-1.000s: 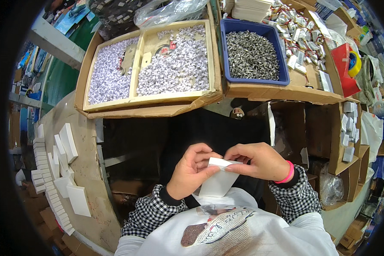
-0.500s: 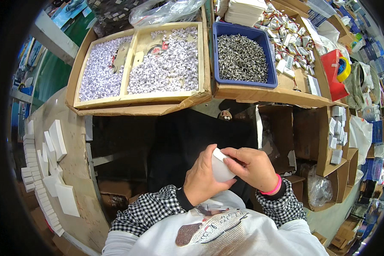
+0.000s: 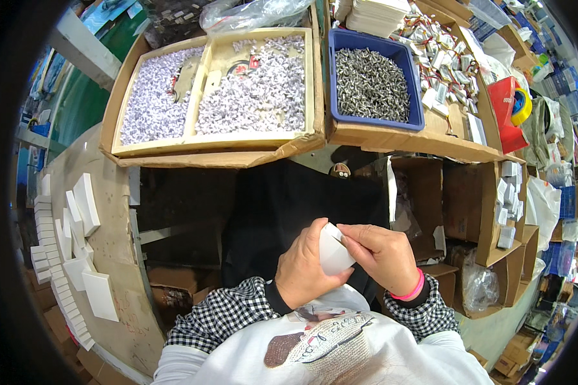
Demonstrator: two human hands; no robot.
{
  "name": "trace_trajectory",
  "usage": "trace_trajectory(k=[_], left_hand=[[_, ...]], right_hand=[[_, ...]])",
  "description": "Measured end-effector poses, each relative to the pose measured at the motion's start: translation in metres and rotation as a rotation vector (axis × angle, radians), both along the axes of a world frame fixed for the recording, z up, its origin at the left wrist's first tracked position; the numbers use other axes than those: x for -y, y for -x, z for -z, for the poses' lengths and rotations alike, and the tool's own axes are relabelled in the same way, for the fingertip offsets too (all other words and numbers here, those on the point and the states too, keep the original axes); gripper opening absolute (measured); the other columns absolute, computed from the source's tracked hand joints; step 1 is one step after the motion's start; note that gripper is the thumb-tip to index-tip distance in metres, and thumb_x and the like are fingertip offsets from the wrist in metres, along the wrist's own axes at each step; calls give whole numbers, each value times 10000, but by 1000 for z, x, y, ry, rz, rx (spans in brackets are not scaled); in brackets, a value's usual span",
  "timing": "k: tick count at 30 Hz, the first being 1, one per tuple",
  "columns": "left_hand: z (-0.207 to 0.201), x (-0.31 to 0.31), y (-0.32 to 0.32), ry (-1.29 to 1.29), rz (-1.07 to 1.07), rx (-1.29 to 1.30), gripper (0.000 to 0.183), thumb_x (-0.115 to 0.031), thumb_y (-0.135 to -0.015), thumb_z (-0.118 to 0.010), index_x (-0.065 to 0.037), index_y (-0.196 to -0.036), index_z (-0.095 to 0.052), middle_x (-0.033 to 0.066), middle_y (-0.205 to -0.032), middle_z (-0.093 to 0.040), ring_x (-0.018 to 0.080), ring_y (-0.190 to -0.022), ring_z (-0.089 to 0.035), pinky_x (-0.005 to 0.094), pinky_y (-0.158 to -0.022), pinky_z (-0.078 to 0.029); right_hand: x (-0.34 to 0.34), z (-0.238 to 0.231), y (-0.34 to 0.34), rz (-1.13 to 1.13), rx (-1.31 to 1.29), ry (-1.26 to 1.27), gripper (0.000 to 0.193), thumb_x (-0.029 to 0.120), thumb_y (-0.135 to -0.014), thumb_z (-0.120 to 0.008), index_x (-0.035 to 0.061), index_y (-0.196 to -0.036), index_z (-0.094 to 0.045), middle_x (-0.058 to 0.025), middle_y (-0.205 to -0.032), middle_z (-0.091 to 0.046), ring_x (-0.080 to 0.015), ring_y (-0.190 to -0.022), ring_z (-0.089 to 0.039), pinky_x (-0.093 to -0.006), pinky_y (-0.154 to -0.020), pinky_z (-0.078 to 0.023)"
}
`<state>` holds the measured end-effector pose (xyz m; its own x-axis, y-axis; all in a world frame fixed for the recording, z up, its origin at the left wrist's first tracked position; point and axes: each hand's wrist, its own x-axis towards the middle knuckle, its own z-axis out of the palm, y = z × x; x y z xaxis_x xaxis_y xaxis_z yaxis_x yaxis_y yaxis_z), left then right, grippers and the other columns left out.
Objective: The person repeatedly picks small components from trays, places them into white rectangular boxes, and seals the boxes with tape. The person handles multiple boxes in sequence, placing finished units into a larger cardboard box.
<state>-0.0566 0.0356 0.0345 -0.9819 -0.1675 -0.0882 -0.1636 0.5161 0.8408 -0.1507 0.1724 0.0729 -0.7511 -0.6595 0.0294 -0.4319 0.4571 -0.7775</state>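
Clamps a white box (image 3: 334, 253) just below frame centre in curled fingers of the left hand (image 3: 303, 267), pinches its upper edge with the right hand (image 3: 383, 254). Looks light, smooth, crushable; best held gently by stiffer edges.

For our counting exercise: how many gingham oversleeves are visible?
2: left gingham oversleeve, up the arm from the left hand; right gingham oversleeve, likewise past the right hand.

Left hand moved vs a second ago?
Yes: rightward, judged against the wooden tray. The left hand still holds the white box.
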Motion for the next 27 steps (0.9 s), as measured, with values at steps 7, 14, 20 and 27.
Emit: trace_trajectory(k=[7,14,20,27], left_hand=[[7,-1,-1,-93,-94,-11,923,-264,-621,-830,-81,-1356,-302,179,-1101,-546,320,-969,-587,386,-784,-519],[28,34,-21,-367,-62,-74,522,-131,-811,-708,-107,-1280,-480,120,-1103,-571,227,-958,-594,302,-811,-499],[34,55,-44,-679,-76,-31,379,-80,-917,-579,-67,-1282,-480,88,-1160,-571,139,-990,-573,257,-846,-473],[43,39,-46,-916,-89,-174,388,-144,-994,-391,-69,-1359,-281,130,-1258,-465,195,-1146,-465,334,-994,-376]], right_hand=[[1,7,6,-147,-39,3,239,122,-811,-669,55,-1040,-670,-106,-986,-673,-252,-784,-658,-307,-670,-537],[7,35,-16,-6,293,195,344,108,-790,-722,31,-1110,-622,-122,-1019,-656,-180,-809,-656,-267,-694,-536],[20,58,-41,129,618,421,338,47,-802,-713,14,-1120,-602,-88,-1003,-653,-125,-841,-660,-247,-732,-546],[24,59,-40,54,523,387,359,53,-785,-729,7,-1120,-608,-92,-939,-671,-133,-825,-669,-245,-721,-548]])
